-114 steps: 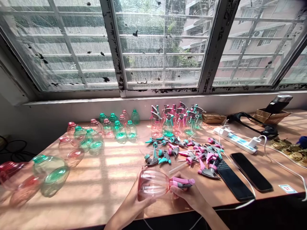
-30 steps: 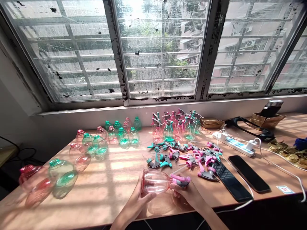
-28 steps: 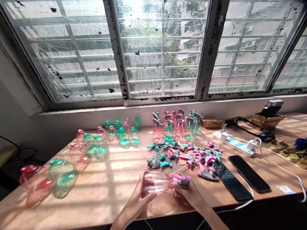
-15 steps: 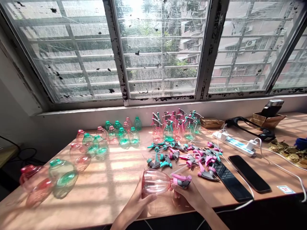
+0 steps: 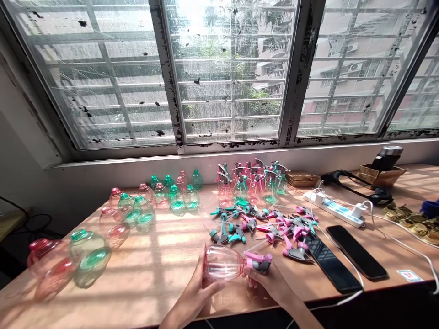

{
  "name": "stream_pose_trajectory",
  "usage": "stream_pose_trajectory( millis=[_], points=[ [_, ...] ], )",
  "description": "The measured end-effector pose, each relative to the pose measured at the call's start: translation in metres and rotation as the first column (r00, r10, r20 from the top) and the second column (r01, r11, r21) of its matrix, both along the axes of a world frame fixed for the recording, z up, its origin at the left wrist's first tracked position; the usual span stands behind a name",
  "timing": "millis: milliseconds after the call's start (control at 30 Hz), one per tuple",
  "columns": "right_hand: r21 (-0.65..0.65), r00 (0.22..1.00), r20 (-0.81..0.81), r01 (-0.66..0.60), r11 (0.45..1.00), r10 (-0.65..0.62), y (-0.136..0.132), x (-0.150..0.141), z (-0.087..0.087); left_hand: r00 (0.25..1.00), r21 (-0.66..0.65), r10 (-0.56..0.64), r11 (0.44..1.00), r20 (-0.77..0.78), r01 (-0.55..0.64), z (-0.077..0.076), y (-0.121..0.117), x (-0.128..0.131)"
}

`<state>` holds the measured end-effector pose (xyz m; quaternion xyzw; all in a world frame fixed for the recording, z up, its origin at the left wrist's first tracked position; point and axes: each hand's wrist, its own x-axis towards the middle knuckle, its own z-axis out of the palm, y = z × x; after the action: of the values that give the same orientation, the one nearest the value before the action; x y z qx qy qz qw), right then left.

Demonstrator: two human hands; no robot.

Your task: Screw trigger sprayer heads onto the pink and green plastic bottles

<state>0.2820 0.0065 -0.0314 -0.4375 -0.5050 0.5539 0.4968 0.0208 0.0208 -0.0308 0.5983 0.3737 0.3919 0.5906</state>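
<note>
A clear pink bottle (image 5: 223, 263) lies sideways in the air above the table's front edge, its neck pointing right. My left hand (image 5: 199, 283) is wrapped round its base end. At the neck, my right hand (image 5: 262, 279) grips a pink and grey spray head (image 5: 259, 262), which sits against the bottle's mouth. Whether its thread is engaged I cannot tell. Just beyond the hands lies a pile of loose spray heads (image 5: 274, 224) in pink, teal and grey.
Open pink and green bottles (image 5: 91, 256) stand along the left. Bottles with spray heads (image 5: 255, 185) stand by the window wall. To the right are two phones (image 5: 356, 252), a white power strip (image 5: 334, 209) with cables, a black head strap (image 5: 356, 183) and gold-coloured pieces (image 5: 408, 217).
The view has tilted slightly upward. Both hands keep their hold on the bottle and spray head, with only a slight shift of the right fingers.
</note>
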Motion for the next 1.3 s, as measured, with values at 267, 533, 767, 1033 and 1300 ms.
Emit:
stream_pose_trajectory(
  millis=[267,533,767,1033,1300],
  points=[
    [0.029,0.999,-0.033,0.0,1.0,0.001,-0.002,0.002,0.006,1.0,-0.025,-0.007,1.0,0.0,0.007,-0.003,0.001,0.0],
    [0.058,0.997,-0.066,-0.03,0.998,0.034,-0.004,0.002,0.008,1.0,-0.03,0.012,0.999,0.008,-0.012,-0.007,0.002,0.0],
    [0.015,0.995,-0.102,0.005,1.0,-0.004,-0.005,-0.002,0.017,0.999,-0.037,-0.027,0.999,0.018,0.028,0.005,-0.003,0.001],
    [0.001,0.992,-0.101,0.079,0.997,-0.079,-0.002,0.002,0.002,1.0,-0.035,-0.019,0.999,0.008,0.019,0.005,0.0,0.001],
    [0.026,0.986,-0.1,0.137,0.99,-0.133,0.001,0.002,-0.017,1.0,-0.029,-0.017,0.999,0.021,0.017,0.003,0.001,0.0]
  ],
)
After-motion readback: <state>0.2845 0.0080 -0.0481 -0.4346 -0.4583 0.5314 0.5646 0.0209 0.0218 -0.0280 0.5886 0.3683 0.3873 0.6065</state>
